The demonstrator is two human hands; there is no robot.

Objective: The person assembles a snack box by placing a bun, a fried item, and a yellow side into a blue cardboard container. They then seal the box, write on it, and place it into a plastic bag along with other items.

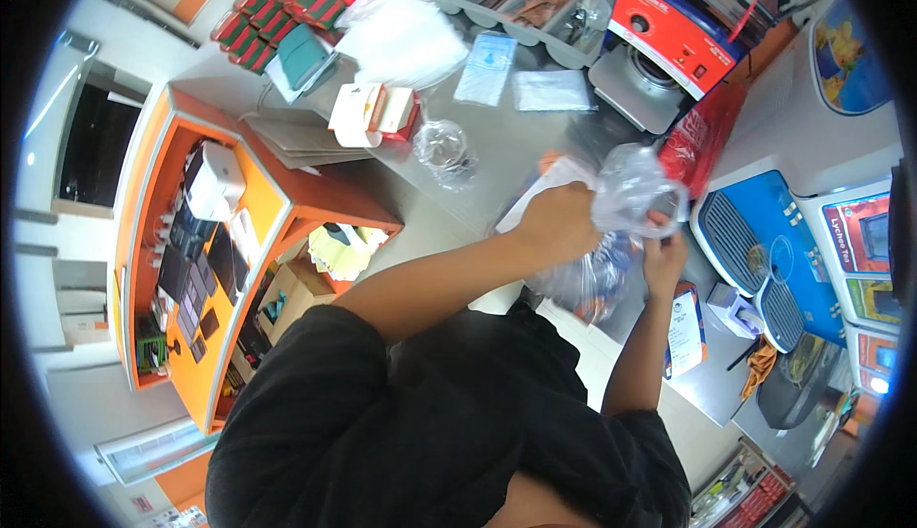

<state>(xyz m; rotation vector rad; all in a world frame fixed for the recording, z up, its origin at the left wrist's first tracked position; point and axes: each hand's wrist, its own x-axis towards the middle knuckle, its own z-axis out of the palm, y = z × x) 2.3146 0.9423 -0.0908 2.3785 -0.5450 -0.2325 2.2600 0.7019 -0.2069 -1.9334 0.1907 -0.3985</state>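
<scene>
Both hands work at a clear plastic bag (630,187) above the steel counter. My left hand (566,220) is closed on its left side, with the fingertips hidden. On the other side, my right hand (663,252) pinches the bag's lower edge between thumb and fingers. Something rounded seems to sit inside, but its kind cannot be told. Just below and behind the hands lies a larger clear plastic bag (591,284) around a blue and orange package, partly blurred. White paper (541,187) shows beside my left hand.
On the counter stand a roll of clear plastic (444,152), an open carton (372,116), flat packets (486,69) and a grey divided tray (516,1). A red and blue sealing machine (666,33) is at the back; drink dispensers (852,234) and a box with a printed slip (685,334) are right.
</scene>
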